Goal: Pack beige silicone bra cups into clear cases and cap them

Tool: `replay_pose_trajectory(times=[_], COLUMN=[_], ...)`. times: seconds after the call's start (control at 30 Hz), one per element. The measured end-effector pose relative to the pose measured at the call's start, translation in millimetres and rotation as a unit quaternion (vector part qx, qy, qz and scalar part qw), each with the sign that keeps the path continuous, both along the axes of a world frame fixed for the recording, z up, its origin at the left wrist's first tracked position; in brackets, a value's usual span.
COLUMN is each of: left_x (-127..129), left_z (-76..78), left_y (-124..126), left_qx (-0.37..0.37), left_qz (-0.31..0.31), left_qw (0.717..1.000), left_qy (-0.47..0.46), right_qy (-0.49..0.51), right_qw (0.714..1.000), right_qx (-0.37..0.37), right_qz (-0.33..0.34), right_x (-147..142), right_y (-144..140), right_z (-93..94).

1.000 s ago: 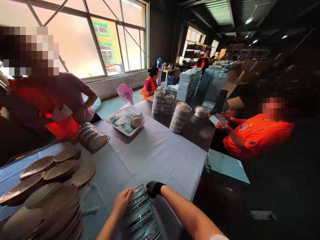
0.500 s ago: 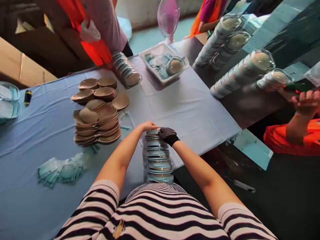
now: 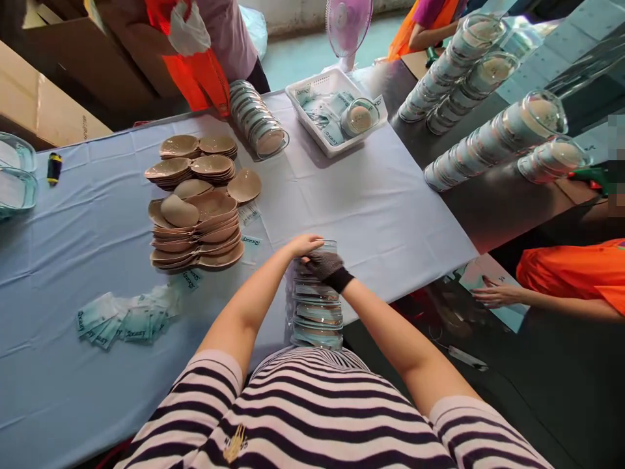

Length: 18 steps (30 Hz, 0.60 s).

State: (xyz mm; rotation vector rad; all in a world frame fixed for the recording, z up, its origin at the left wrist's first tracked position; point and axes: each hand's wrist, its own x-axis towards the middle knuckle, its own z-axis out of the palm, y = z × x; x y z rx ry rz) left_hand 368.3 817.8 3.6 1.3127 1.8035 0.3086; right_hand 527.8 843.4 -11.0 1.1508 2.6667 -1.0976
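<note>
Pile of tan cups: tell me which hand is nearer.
Left. The left hand rests on the clear stack beside the tan cups; the gloved right hand sits farther off.

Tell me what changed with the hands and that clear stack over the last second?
Little changed. The left hand and the gloved right hand kept their grip on top of the stack of clear containers, which was leaning away a second ago and now stands upright against the striped shirt. The tan cups, the packets and the white basket stayed put.
</note>
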Motion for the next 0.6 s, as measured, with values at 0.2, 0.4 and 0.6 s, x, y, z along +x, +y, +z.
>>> replay_pose_trajectory(times=[0.2,0.4,0.6], left_x=[8.7,4.4,1.5], left_z=[-9.8,-10.5,-12.9], left_y=[-13.8,-13.9,-16.8], left_qx=[0.057,0.046,0.039], left_qz=[0.033,0.041,0.047], left_qw=[0.996,0.997,0.997], left_qy=[0.054,0.056,0.048], right_qy=[0.014,-0.065,-0.075], right_qw=[0.939,0.906,0.915], right_qx=[-0.303,-0.416,-0.396], right_qz=[-0.163,-0.041,-0.008], right_x=[82.0,68.5,71.3], right_y=[31.0,48.3,53.7], right_z=[-37.0,-55.1,-56.1])
